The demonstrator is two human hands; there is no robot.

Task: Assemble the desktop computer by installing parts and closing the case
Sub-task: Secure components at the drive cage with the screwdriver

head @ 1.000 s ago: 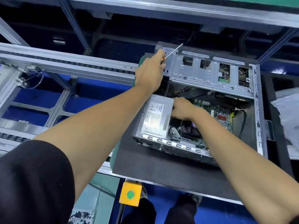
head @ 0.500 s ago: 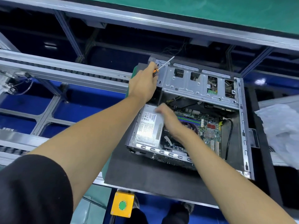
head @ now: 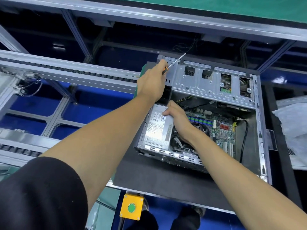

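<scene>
An open desktop case (head: 259, 123) lies on a black mat (head: 157, 176). Inside it sit a silver power supply (head: 157, 130) at the left and a green motherboard (head: 222, 130) to its right. A grey drive cage (head: 209, 82) spans the far end. My left hand (head: 152, 82) grips a screwdriver (head: 176, 61) with an orange collar at the case's far left corner, its shaft pointing up and right. My right hand (head: 177, 115) holds the power supply's upper right edge, its fingers curled over the label.
A conveyor rail (head: 66, 70) runs along the left. A yellow box with a green button (head: 131, 207) hangs below the mat's front edge. Crumpled white plastic wrap (head: 294, 123) lies right of the case. A green-topped bench (head: 216, 5) runs along the far side.
My right hand has moved up from the gap beside the power supply onto that unit's upper right edge. My left hand stays at the corner with the screwdriver. The camera has tilted.
</scene>
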